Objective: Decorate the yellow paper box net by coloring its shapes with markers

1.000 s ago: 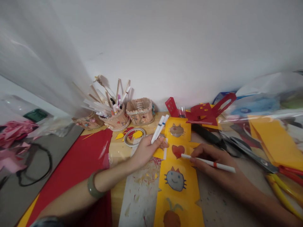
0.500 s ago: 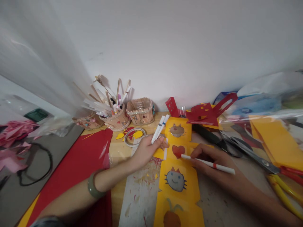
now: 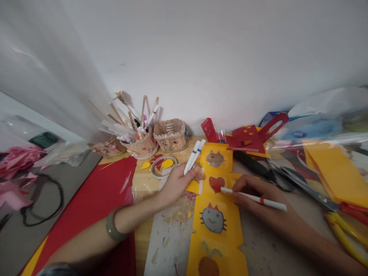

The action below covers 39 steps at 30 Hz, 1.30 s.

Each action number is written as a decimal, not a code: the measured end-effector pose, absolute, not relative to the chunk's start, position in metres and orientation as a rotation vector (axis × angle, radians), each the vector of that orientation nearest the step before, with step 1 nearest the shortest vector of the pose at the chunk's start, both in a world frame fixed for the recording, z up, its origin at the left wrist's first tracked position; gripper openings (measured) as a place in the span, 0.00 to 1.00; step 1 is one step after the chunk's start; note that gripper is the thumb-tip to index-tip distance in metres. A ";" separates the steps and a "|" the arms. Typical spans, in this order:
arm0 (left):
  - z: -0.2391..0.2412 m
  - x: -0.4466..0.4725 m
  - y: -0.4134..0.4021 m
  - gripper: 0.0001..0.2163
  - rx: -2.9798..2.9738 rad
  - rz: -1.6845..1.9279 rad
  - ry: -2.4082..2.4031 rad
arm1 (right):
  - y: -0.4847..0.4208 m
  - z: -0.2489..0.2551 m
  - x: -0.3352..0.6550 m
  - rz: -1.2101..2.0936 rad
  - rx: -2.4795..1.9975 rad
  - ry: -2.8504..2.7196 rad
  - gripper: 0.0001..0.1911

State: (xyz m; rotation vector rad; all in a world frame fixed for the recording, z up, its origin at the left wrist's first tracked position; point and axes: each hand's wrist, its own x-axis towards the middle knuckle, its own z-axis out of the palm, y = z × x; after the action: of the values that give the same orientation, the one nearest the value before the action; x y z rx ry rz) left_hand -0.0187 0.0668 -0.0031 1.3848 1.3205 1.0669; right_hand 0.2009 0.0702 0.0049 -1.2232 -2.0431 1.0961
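Dim, greyish light, the wall (image 3: pixel 184 57) dulling toward the corners; soft shadows beside the sticks (image 3: pixel 143 109); faint glare on the red sheet (image 3: pixel 94 207); the right hand (image 3: pixel 268 191) darker than the left hand (image 3: pixel 174 188); outer edges stretched, the bag (image 3: pixel 310 128) smeared.

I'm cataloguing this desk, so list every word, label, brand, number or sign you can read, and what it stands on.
Readable text: none.
Light-blue packaging: dark-blue mark, too blurred to read.
Red-banded white pen: any print is too small to read.
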 end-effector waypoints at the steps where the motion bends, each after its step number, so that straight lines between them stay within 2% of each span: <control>1: -0.003 -0.019 0.067 0.16 1.383 1.065 1.322 | 0.070 0.004 0.201 1.094 -1.238 -2.024 0.11; 23: -0.005 -0.020 0.067 0.17 1.374 1.073 1.316 | 0.071 0.003 0.203 1.151 -1.249 -1.947 0.10; 39: -0.004 -0.019 0.066 0.17 1.403 1.074 1.328 | 0.071 0.004 0.204 1.005 -1.320 -1.876 0.08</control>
State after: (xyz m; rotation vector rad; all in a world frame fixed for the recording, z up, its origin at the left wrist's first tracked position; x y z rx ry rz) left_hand -0.0194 0.0664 -0.0043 1.4030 1.3276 1.0743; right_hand 0.2036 0.0712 0.0041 -1.3196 -1.8762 1.0047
